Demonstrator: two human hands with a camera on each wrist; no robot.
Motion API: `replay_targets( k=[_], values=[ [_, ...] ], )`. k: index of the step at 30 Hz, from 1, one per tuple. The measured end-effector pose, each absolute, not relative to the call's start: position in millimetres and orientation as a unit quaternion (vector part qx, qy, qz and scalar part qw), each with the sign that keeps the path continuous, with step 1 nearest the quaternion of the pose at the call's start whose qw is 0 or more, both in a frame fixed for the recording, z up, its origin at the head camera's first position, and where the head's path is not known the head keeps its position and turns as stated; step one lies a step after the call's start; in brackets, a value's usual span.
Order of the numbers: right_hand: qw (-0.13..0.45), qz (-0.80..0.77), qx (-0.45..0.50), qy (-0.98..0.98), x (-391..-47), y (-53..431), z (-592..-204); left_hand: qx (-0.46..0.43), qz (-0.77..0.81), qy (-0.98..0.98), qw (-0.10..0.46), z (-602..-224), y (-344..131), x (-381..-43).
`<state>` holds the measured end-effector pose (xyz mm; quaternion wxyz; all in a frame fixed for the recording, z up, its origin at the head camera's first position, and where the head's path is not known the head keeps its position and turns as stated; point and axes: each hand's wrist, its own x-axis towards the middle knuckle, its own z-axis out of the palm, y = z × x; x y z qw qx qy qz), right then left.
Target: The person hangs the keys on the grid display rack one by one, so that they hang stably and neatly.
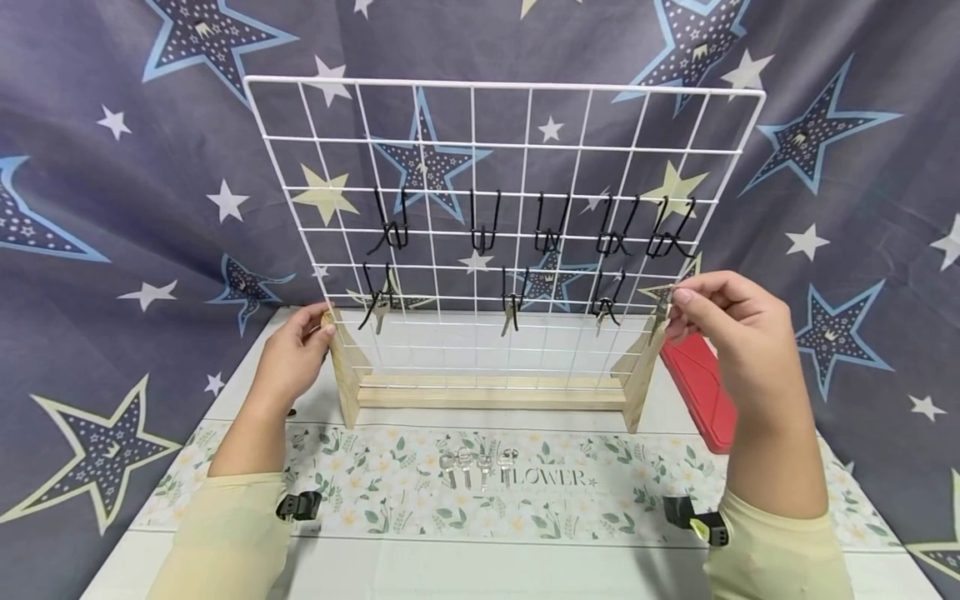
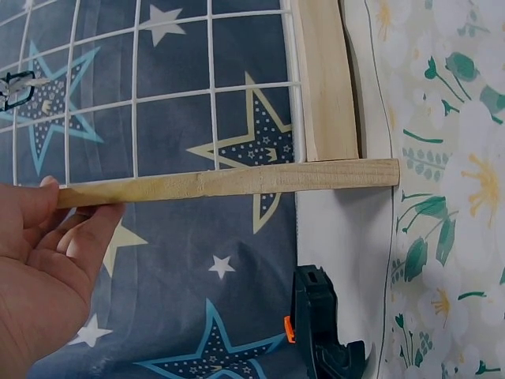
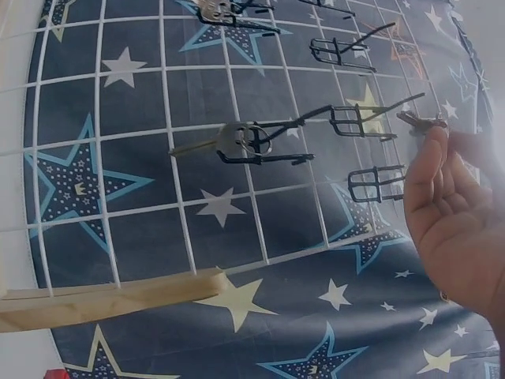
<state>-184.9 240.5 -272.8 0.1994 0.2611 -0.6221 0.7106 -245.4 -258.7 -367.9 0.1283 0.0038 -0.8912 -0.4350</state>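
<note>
I pinch a metal key [image 3: 418,121] by its upper end between the thumb and fingers of my right hand [image 1: 733,321], near the right edge of a white wire grid [image 1: 502,86]. Its blade points down toward the desk [image 1: 525,568], the long axis close to upright and leaning slightly left at the lower tip in the head view, where it shows against the right wooden upright [image 1: 636,400]. In the right wrist view, turned on its side, the same key lies across the picture, blade toward the left.

My left hand [image 1: 294,352] grips the upper tip of the left wooden upright [image 1: 345,375], thumb on one side and fingers on the other.

Five black hooks [image 1: 551,242] line the grid's upper row. Below them, three lower hooks [image 1: 521,292] each carry a hung key [image 1: 510,317], head at the hook, blade downward.

Between my forearms, a cluster of loose keys [image 1: 484,473] lies on a floral strip [image 1: 375,510] beside the printed word "FLOWER", heads toward the grid, blades toward me. A red flat object [image 1: 705,404] rests beyond the right upright, and star-patterned cloth [image 1: 555,50] hangs behind.
</note>
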Motion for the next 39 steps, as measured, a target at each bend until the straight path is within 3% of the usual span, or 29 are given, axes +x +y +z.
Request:
replay_targets(
  k=[17, 39],
  values=[
    [0.208, 0.789, 0.256, -0.518, -204, 250, -265, 0.007, -0.435, -0.891, 0.13, -370, -258, -246],
    [0.215, 0.78, 0.208, -0.55, -222, 246, -266, 0.013, -0.433, -0.892, 0.127, -369, -258, -245]
  ],
)
